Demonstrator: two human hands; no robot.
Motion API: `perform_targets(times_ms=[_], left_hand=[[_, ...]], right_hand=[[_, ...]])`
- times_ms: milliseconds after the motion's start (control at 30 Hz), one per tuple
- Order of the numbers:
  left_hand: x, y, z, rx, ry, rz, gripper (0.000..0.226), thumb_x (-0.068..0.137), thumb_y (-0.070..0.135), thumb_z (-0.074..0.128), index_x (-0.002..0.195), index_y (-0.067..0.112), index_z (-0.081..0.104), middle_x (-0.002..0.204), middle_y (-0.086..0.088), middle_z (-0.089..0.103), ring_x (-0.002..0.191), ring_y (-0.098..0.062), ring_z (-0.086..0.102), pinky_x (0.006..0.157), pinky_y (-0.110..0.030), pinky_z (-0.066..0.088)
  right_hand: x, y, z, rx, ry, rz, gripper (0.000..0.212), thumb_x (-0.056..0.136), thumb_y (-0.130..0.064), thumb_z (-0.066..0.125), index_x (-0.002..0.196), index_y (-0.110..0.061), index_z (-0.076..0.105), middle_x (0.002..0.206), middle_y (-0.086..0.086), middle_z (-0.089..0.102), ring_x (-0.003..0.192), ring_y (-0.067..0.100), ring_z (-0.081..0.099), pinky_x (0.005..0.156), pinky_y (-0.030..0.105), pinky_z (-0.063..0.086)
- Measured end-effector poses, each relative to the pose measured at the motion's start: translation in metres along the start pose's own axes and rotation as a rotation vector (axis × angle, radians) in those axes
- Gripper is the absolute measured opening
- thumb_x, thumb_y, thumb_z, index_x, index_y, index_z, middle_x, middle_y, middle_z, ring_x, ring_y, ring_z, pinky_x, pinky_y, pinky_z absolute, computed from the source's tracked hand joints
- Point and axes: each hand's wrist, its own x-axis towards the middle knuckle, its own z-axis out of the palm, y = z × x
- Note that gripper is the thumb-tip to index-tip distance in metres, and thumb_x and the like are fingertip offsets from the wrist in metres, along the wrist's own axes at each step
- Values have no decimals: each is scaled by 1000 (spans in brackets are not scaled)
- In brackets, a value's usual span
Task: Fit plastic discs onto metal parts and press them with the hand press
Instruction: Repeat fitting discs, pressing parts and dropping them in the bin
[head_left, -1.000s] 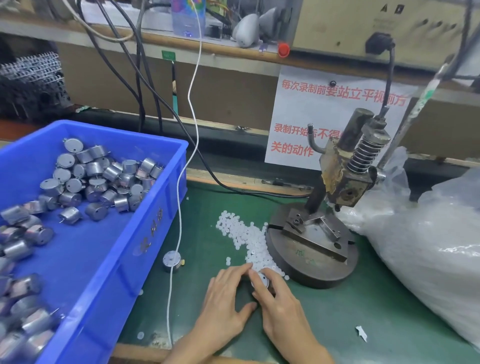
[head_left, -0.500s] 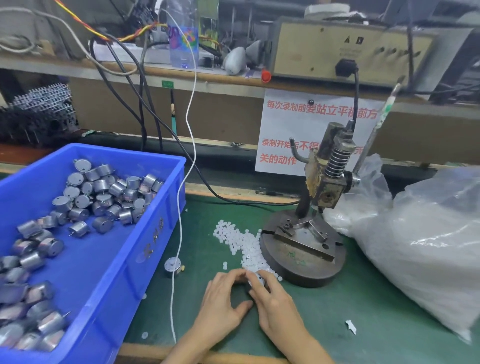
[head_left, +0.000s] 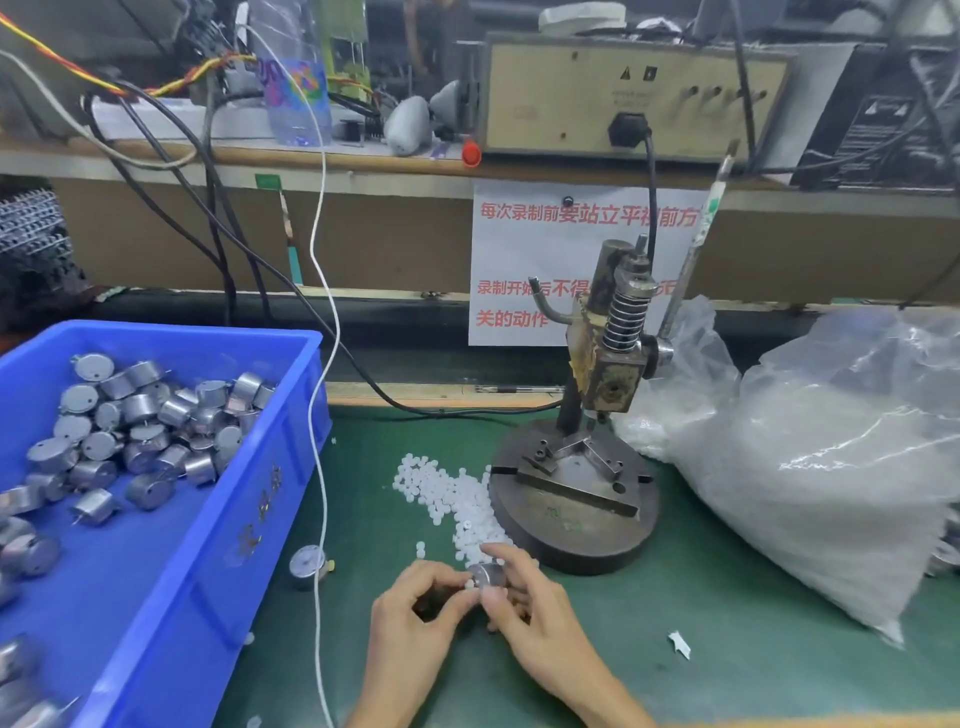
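Right hand (head_left: 530, 608): curled round a metal part (head_left: 488, 573), forefinger arched over the top, thumb underneath. That's a firm grip!
Left hand (head_left: 415, 616): fingertips pinched in against the part's left side. There's a white speck at the tips, too small to call.
Metal part: up between both hands, near the worktop's front edge, just in front of the press base.
Plastic discs (head_left: 452, 499): white heap on the green worktop (head_left: 727, 649), right against the base's left flank.
Hand press (head_left: 574, 499): mid-worktop, lever rod angled up and back.
Blue crate (head_left: 249, 519): left edge, with loose metal parts (head_left: 145, 431) inside.
Stray part (head_left: 307, 564): between crate and hands, beside the white cable (head_left: 324, 493).
Plastic bag (head_left: 831, 467): slumped at the right edge.
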Motion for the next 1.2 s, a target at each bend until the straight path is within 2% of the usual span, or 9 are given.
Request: perform_targets(times_ms=[100, 167, 333, 500, 600, 767, 933, 1100, 1200], left_hand=[[0, 4, 2, 16, -16, 64, 42, 73, -3, 74, 79, 39, 70, 90, 12, 66, 75, -7, 61, 65, -21, 44], [3, 15, 8, -19, -113, 77, 44, 82, -1, 67, 94, 42, 66, 96, 6, 67, 73, -17, 61, 68, -29, 49], [44, 56, 45, 88, -365, 267, 51, 78, 9, 65, 113, 43, 54, 105, 13, 61, 92, -3, 59, 77, -11, 43], [92, 61, 95, 424, -254, 333, 38, 78, 18, 65, 113, 32, 59, 106, 18, 48, 111, -6, 39, 89, -16, 24], [103, 53, 110, 433, -211, 384, 32, 76, 24, 68, 107, 32, 63, 114, 21, 44, 119, -3, 29, 89, -18, 16], [114, 45, 109, 389, -168, 281, 44, 72, 39, 75, 113, 36, 57, 113, 24, 47, 116, 1, 34, 85, -17, 16], [107, 45, 116, 297, -97, 245, 34, 75, 33, 74, 103, 41, 56, 100, 30, 49, 108, 2, 42, 87, -18, 19], [110, 44, 122, 342, -53, 247, 30, 76, 42, 72, 105, 37, 64, 104, 25, 55, 108, 1, 41, 87, -22, 19], [109, 41, 122, 401, -69, 282, 35, 81, 47, 64, 115, 37, 62, 110, 23, 53, 112, 1, 38, 85, -20, 15]], right_hand=[[0, -2, -1, 70, -4, 9, 26, 87, -14, 62, 112, -21, 56, 89, 14, 67, 65, 16, 52, 63, 39, 46], [1, -4, -2, 236, 38, 32, 24, 86, -17, 62, 109, -12, 56, 87, 9, 71, 61, 13, 56, 55, 25, 45], [20, -21, -34, 406, 370, 76, 27, 83, -28, 62, 106, -13, 59, 76, 8, 72, 49, 11, 55, 43, 19, 38], [42, -20, -72, 134, 469, 153, 20, 95, -24, 55, 114, -30, 58, 65, 9, 68, 44, 18, 57, 38, 21, 38], [47, -14, -78, 47, 472, 192, 26, 97, -24, 52, 117, -40, 52, 57, 7, 66, 39, 14, 54, 37, 20, 40], [47, -9, -84, -44, 499, 206, 43, 94, -8, 45, 130, -31, 49, 57, -2, 68, 38, 16, 55, 47, 13, 45], [46, -13, -93, 0, 574, 176, 30, 93, -2, 46, 116, -17, 58, 59, 0, 67, 36, 13, 48, 45, 18, 42], [69, -76, -136, -109, 885, -232, 34, 93, -4, 51, 96, -36, 61, 86, -13, 65, 70, 4, 58, 64, 13, 45], [108, -132, -174, 83, 761, -294, 43, 95, -5, 48, 129, -31, 47, 118, -11, 54, 92, 13, 63, 75, 23, 53]])
